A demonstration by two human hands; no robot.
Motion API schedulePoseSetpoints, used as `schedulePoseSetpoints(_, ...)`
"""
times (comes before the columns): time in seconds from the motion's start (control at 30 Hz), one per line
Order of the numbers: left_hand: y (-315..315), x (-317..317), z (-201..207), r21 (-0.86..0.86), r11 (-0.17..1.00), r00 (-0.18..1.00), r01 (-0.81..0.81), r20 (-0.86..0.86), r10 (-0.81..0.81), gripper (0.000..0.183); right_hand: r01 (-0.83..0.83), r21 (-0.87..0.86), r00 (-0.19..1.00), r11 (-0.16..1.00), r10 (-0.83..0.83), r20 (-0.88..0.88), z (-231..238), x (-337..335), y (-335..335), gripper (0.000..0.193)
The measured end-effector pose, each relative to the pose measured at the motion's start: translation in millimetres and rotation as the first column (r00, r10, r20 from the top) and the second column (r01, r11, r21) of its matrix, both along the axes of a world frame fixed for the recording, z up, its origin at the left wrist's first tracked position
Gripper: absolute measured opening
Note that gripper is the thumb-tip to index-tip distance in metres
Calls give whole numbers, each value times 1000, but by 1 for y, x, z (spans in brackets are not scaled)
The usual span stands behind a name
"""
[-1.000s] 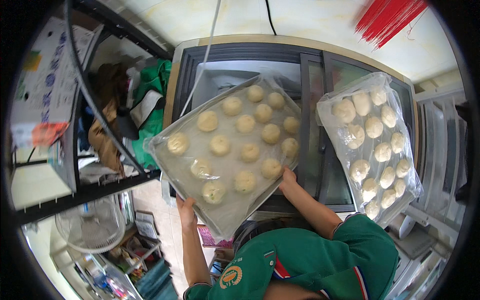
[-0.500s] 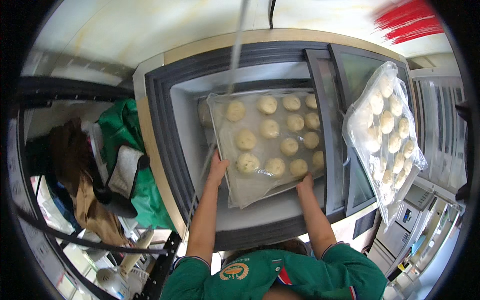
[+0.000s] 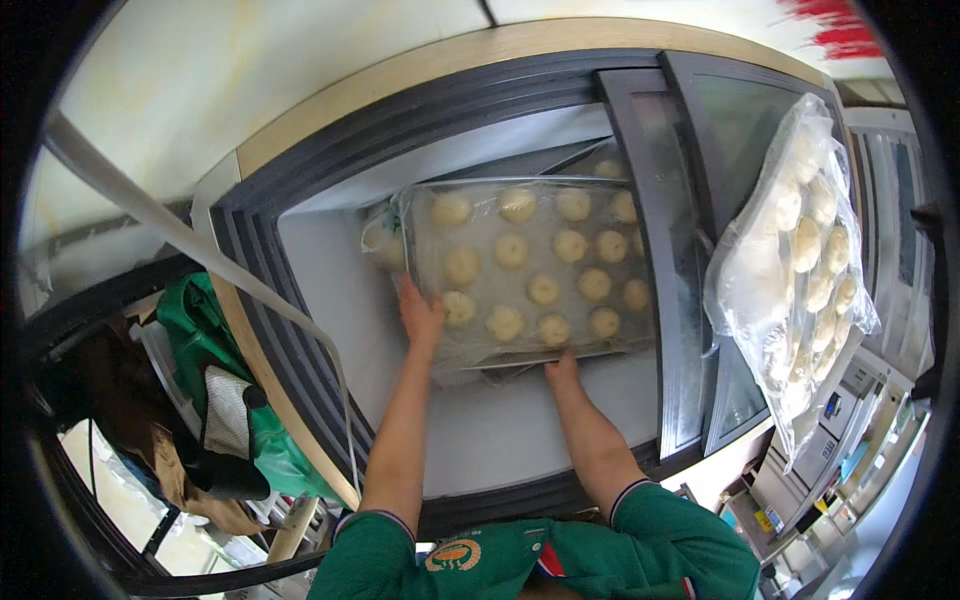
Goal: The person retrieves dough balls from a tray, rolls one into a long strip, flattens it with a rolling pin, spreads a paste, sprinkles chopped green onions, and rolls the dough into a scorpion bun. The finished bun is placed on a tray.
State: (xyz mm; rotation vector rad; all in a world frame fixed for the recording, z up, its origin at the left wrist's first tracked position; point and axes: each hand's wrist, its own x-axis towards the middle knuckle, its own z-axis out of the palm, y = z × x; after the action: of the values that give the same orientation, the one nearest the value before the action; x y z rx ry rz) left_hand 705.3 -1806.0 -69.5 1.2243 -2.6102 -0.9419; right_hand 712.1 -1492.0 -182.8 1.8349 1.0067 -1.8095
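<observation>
A tray of round pale dough balls [image 3: 511, 251] under clear plastic film sits level inside an open chest freezer [image 3: 320, 300]. My left hand [image 3: 421, 316] grips its near left corner, the thumb lying over the film. At the middle of the near edge, my right hand [image 3: 562, 370] holds the rim, with most of its fingers hidden below. The tray's right end passes under the frame of the sliding glass lid [image 3: 660, 250]. Beneath and behind it, another bagged batch of dough [image 3: 604, 165] shows in part.
A second plastic-wrapped tray of dough balls [image 3: 808, 265] rests tilted on the freezer's right side. A pale cable [image 3: 200, 240] hangs across the left. Green cloth [image 3: 285, 450] and dark bags fill a rack beside the freezer. Metal kitchen equipment [image 3: 800, 450] stands at the right.
The tray has gone deeper into the freezer and sits straighter. My right hand has shifted left along its near edge. My left hand still holds the left corner. The view has turned slightly.
</observation>
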Motion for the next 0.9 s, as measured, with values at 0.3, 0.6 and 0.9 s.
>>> schedulePoseSetpoints(0.3, 202, -140, 231, -474, 387, 165, 791, -443, -881, 42, -656, -157, 748, 738, 609, -263, 87, 17, -54, 32)
schedulePoseSetpoints(0.6, 248, -163, 223, -654, 161, -38, 739, -279, -959, 37, -866, 248, 153, 433, 703, -694, 269, 9, -11, 35)
schedulePoseSetpoints(0.9, 268, -162, 228, -647, 188, 95, 739, -176, -980, 32, -670, 722, -176, 176, 907, -384, 361, 26, 42, 29)
